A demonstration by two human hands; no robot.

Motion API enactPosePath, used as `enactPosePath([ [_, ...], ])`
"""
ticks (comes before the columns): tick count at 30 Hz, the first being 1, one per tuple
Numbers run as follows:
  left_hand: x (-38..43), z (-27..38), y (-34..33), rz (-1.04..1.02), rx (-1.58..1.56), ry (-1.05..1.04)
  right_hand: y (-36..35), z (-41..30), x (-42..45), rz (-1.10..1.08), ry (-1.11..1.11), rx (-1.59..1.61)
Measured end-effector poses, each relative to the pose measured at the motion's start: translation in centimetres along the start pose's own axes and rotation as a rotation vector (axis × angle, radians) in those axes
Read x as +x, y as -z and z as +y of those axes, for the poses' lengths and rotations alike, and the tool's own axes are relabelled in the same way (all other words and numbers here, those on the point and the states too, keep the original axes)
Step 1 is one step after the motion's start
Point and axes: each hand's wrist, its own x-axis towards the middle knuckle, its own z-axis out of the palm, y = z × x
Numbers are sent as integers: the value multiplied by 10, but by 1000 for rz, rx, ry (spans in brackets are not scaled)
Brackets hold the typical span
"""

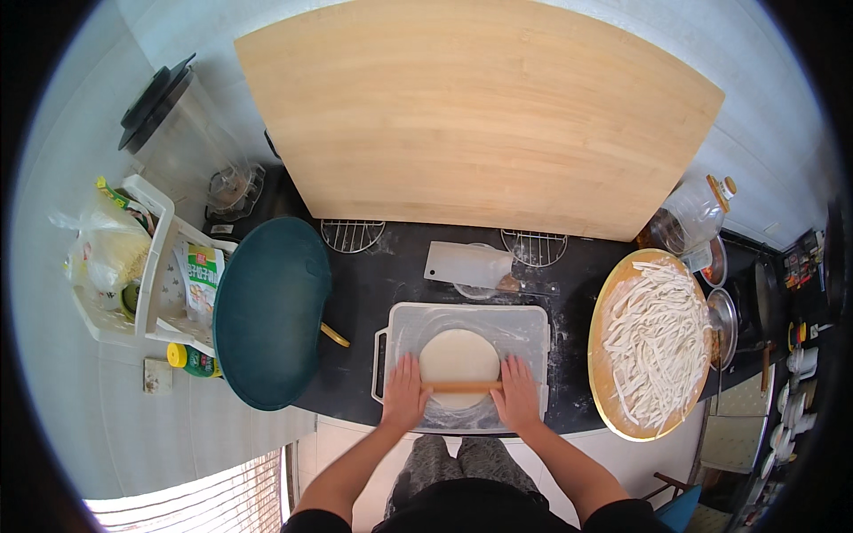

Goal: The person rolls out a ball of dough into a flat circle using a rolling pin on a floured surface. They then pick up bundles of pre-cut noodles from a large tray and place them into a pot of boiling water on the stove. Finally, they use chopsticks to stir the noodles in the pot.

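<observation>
A round, flat sheet of dough (460,356) lies on a floured, translucent white cutting board (523,326) at the counter's front edge. Across the lower part of the dough rests a wooden rolling pin (462,387). My left hand (404,393) is on the pin's left end, fingers stretched forward over the board. On the right end is my right hand (517,396), its fingers pointing forward too. Both palms cover the pin's ends. Behind the board, a cleaver (470,264) lies across a small clear bowl (474,291), its handle to the right.
At the right stands a round wooden board (603,393) heaped with floured noodles (656,346). A dark green oval board (270,313) is on the left, beside a white basket (156,266) of packets. A large bamboo board (480,120) leans at the back; an oil bottle (693,206) stands behind the noodles.
</observation>
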Motion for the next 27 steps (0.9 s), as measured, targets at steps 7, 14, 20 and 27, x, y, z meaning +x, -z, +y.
enactPosePath([
  [7,59,-22,11,69,147,-40,-1,9,58,83,29,-36],
  [14,68,-24,20,92,111,-11,-15,3,55,68,-32,-106],
  [20,-19,-17,-3,-34,54,-41,-10,-7,-13,10,106,15],
  [27,121,-27,30,274,174,20,-3,3,105,259,-30,-28],
])
